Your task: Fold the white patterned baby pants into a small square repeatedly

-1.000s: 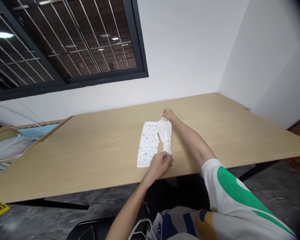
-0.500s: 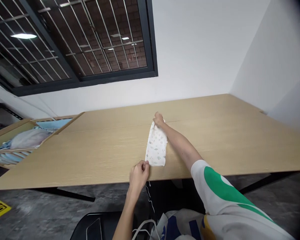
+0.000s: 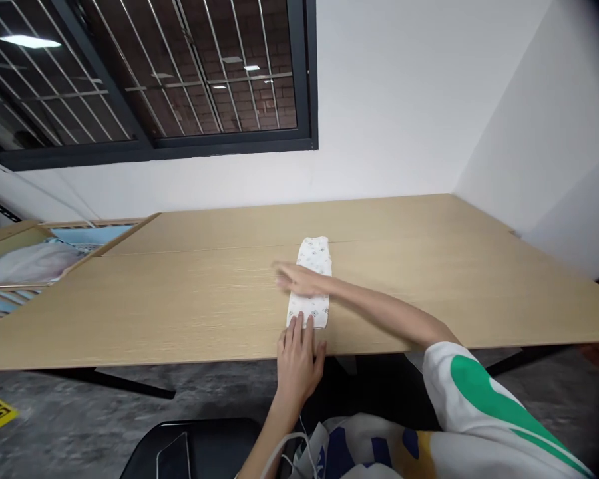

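A white cloth with a small print (image 3: pixel 315 255) lies flat as a narrow strip on the wooden table (image 3: pixel 209 299), its long side running away from me. My left hand (image 3: pixel 299 356) rests at the cloth's near edge, palm down with fingers stretched out and the fingertips on the fabric. Across the middle of the cloth reaches my right hand (image 3: pixel 302 278), blurred by motion, its fingers pointing left past the cloth's left edge. Whether it touches the fabric cannot be told, and its fingers are smeared.
At the far left stands a wooden crib (image 3: pixel 92 235) with light blue lining and a pale bundle (image 3: pixel 34 261) inside. A barred window (image 3: pixel 229 145) is in the wall behind the table. A black chair (image 3: pixel 204 446) stands below the near edge.
My right hand has left the cloth's far end and come nearer, over its middle. My left hand has let go of the near left corner, moved right and spread its fingers.
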The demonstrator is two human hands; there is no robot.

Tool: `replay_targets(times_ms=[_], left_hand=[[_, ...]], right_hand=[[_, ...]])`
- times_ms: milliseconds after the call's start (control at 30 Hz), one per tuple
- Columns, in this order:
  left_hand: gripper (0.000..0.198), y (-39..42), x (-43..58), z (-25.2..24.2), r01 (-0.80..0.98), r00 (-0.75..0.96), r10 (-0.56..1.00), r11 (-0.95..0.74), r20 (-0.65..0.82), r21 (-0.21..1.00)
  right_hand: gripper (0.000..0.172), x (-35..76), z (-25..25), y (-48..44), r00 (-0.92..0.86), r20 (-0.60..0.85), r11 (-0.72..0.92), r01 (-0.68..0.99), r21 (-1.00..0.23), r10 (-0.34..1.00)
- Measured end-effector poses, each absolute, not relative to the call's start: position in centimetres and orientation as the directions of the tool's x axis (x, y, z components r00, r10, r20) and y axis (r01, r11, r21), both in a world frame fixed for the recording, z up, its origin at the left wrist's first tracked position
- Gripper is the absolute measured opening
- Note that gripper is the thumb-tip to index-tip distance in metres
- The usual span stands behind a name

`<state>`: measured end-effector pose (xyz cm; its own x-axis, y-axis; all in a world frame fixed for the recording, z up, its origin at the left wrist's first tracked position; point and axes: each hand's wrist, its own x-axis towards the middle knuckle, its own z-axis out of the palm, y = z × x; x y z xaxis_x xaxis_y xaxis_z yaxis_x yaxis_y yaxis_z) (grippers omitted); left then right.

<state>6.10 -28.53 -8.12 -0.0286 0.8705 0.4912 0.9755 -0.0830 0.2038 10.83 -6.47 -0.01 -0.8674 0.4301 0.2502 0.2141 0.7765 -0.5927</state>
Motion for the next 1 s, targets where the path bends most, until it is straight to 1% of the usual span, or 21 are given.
replay_targets(times_ms=[67, 133, 200, 267, 333, 433, 567, 667, 833, 1000], left_hand=[[0.049, -28.6, 6.4, -9.0, 0.981, -0.030, 0.881, -0.065, 0.473, 0.184], [0.045, -28.8, 6.6, -9.7, 0.985, -0.044, 0.892, -0.036, 0.449, 0.168], [0.042, -28.9, 6.5, -10.3, 0.989, -0.044, 0.901, -0.022, 0.431, 0.148], [0.041, -29.0, 6.4, -10.6, 0.992, -0.024, 0.903, -0.030, 0.429, 0.119], [0.041, -29.0, 6.3, -10.8, 0.995, 0.000, 0.897, -0.044, 0.443, 0.088], [0.042, -28.9, 6.5, -10.6, 0.997, -0.003, 0.876, -0.036, 0.482, 0.071], [0.046, -28.8, 6.9, -10.4, 0.996, -0.033, 0.843, -0.016, 0.536, 0.086], [0.052, -28.8, 7.0, -10.5, 0.996, -0.039, 0.836, -0.015, 0.547, 0.093], [0.053, -28.8, 7.0, -10.7, 0.995, -0.045, 0.844, -0.009, 0.534, 0.098], [0.055, -28.9, 7.0, -10.7, 0.996, -0.039, 0.842, -0.011, 0.538, 0.090]], right_hand=[[0.066, 12.2, -1.0, -9.6, -0.945, 0.247, 0.827, 0.042, -0.560, 0.215], [0.066, 13.4, -2.2, -11.9, -0.967, 0.254, 0.836, -0.110, -0.538, 0.036], [0.066, 14.1, -3.4, -13.1, -0.963, 0.261, 0.827, -0.200, -0.525, -0.067], [0.067, 14.6, -4.4, -13.5, -0.965, 0.241, 0.828, -0.217, -0.516, -0.103], [0.067, 15.0, -5.2, -13.1, -0.977, 0.192, 0.842, -0.175, -0.510, -0.087], [0.067, 15.2, -5.8, -11.8, -0.992, 0.121, 0.867, -0.077, -0.492, -0.019], [0.069, 14.9, -6.0, -9.0, -0.995, 0.089, 0.887, -0.008, -0.461, 0.038], [0.069, 14.5, -6.5, -6.1, -0.994, 0.075, 0.897, 0.042, -0.441, 0.083], [0.068, 13.7, -7.1, 0.4, -0.965, 0.049, 0.894, 0.219, -0.392, 0.258], [0.070, 13.0, -6.9, 6.4, -0.899, 0.003, 0.869, 0.423, -0.258, 0.439]])
